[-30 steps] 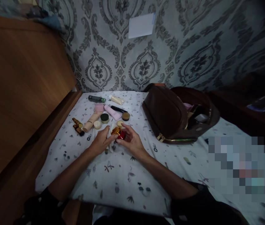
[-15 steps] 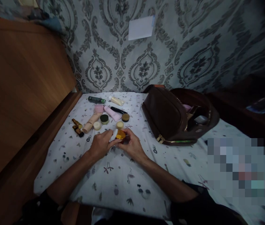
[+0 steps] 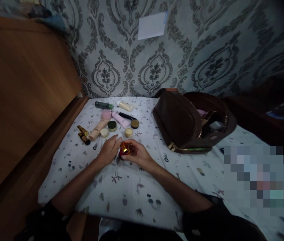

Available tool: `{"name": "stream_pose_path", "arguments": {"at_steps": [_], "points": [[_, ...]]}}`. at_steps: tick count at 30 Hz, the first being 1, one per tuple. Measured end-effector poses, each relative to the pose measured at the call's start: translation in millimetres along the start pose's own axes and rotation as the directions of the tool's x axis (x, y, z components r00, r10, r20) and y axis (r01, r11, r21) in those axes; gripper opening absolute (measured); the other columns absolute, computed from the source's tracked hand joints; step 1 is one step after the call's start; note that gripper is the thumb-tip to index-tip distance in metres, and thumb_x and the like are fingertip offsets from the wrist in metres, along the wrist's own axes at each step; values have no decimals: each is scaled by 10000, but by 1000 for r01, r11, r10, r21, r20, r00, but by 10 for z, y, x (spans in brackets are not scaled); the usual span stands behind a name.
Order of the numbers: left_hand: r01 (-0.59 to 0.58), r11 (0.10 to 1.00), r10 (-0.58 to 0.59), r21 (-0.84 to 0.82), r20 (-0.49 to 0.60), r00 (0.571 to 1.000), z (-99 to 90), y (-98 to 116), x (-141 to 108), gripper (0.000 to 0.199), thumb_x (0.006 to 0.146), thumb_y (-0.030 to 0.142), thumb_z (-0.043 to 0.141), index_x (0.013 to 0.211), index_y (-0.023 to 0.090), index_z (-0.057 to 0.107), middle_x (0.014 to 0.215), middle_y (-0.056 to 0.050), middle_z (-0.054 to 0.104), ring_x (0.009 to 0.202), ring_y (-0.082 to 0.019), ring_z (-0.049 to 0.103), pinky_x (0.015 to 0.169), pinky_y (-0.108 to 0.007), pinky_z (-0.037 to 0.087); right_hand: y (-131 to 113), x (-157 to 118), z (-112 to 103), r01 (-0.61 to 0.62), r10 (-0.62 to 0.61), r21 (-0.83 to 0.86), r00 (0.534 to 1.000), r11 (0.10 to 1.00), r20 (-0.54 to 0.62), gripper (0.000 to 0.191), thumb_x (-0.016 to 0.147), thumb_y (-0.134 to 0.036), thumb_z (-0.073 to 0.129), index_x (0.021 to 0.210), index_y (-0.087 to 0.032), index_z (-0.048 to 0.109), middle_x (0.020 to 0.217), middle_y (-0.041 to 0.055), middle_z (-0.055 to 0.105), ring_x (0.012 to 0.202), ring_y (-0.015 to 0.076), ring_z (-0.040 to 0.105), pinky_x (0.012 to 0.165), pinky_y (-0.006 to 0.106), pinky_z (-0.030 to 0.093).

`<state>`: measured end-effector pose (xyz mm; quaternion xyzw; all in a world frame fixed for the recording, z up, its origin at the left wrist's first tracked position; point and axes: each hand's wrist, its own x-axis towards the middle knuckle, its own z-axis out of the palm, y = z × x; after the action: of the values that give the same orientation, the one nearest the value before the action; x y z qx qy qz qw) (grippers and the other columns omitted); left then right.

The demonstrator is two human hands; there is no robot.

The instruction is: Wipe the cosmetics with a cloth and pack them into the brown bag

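My right hand grips a small shiny gold-and-red container between thumb and fingers, above the patterned white sheet. Close on its left is my left hand, back up and fingers drawn together. Whatever it holds is mostly hidden; a pale bit shows under its edge. Just beyond the hands are a cream-lidded jar, a white-topped jar, a dark-lidded jar and a brown-lidded jar. A beige tube lies to their left.
A brown bag stands unzipped on the right. Farther back lie a pink tube, a pink jar, a black pen-like stick, a cream tube and a green bottle. Two gold-and-black tubes lie left. Wooden furniture borders the left side.
The container has tilted and moved slightly left and down in my right hand, now showing red. The white material between the hands is largely out of sight.
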<state>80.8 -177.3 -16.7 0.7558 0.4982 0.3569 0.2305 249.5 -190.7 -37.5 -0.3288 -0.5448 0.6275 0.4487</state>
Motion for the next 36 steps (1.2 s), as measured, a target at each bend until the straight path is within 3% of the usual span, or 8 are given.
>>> {"name": "stream_pose_path", "arguments": {"at_steps": [6,9,12,16,24,30,33,36], "points": [[156,975,-157,-158,7,988,1,-8,4,497,978,550,329,1071,140,593,1057,-105,664,1036,-243,596,936,-368,479,-19,6,-11,-66,71,156,997,985,-28,495,569,-307,893,979,-216,631,960,-1,685,858,151,656,800,292,522],[80,958,-57,-276,89,994,-33,17,-6,570,967,619,300,1075,145,599,1021,-86,657,986,-235,597,945,-367,469,-14,28,-14,-42,72,241,990,970,-118,490,552,-326,901,948,-219,634,942,-2,699,856,148,656,821,289,520],[-52,952,104,-303,158,982,-61,11,-18,627,877,671,491,1221,147,530,1117,-100,618,1014,-251,584,929,-375,474,6,49,-21,-25,72,262,983,965,-169,474,554,-353,901,928,-209,648,919,-1,708,834,140,652,835,285,513],[-131,977,165,-166,211,963,-62,-13,-28,794,722,563,763,1327,157,449,1183,-114,562,1075,-285,556,935,-406,473,20,48,-15,-59,111,280,978,958,-174,461,546,-374,905,889,-194,655,853,-7,704,779,135,644,817,281,511],[-272,957,284,-100,137,949,-106,29,-29,588,829,482,700,1302,193,504,1106,-77,581,1042,-247,566,920,-371,489,-61,27,-10,-46,115,478,986,877,-117,388,636,-389,857,961,-233,713,963,3,715,854,155,656,758,272,545],[-362,932,356,36,117,927,-118,0,-54,552,881,490,630,1342,218,497,1150,-93,570,1084,-246,596,921,-372,527,-12,51,-35,-46,130,435,978,899,-166,351,665,-419,839,905,-189,725,880,20,722,779,151,662,691,264,552],[-451,861,448,234,71,891,-108,-2,-65,480,925,495,550,1310,208,530,1190,-117,586,1063,-236,638,847,-346,572,7,58,-36,-53,146,430,972,901,-185,362,660,-423,843,891,-173,719,825,13,717,711,139,661,626,244,540],[-534,715,577,452,50,815,-113,1,-79,352,966,406,515,1258,217,570,1229,-125,628,982,-211,692,747,-300,600,9,69,-40,-70,180,449,961,891,-209,386,611,-423,874,850,-166,714,761,-1,704,632,123,645,546,222,513]]}}
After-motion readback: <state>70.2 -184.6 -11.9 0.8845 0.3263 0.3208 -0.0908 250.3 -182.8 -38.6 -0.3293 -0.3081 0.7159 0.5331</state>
